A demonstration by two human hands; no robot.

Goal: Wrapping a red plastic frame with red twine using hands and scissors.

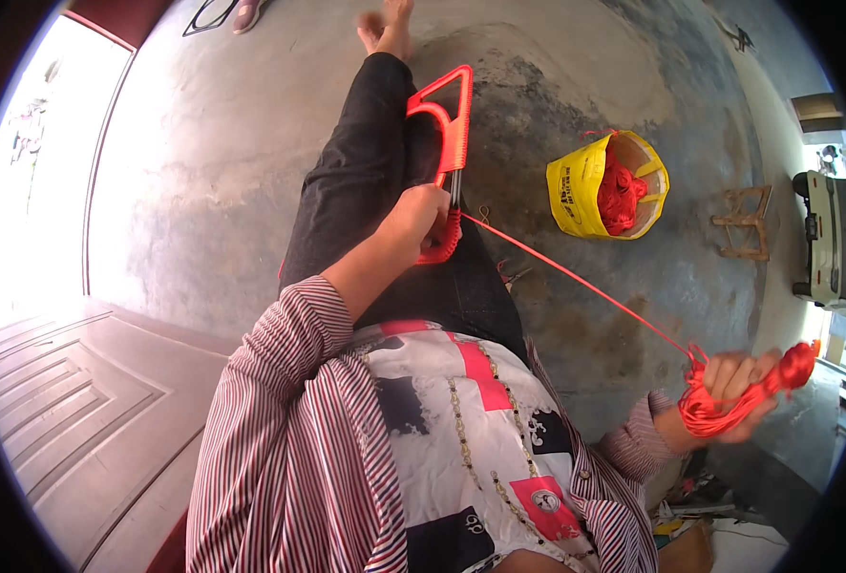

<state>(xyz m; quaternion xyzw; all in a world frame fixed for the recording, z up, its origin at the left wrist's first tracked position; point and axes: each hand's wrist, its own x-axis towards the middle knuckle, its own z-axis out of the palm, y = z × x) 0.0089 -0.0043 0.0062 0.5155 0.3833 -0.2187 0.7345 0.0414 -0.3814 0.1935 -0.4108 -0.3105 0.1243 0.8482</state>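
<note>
My left hand (420,222) is closed around the lower part of a frame wrapped in red cord (455,143), which lies over my outstretched, dark-trousered leg. A short dark stretch of the frame shows bare just above my fingers. From there a taut red cord (576,274) runs down to the right. It leads to a looped bundle of red cord (716,413), and my right hand (736,380) grips this bundle far out to the side. That hand is slightly blurred, and part of the bundle sticks out past its fingers.
A yellow bag (576,194) holding more red cord stands on the grey floor. Near my thigh lies a small tool with open handles (514,277), partly hidden. A small wooden stool (746,223) stands at the right, and a panelled door (70,401) is at the left.
</note>
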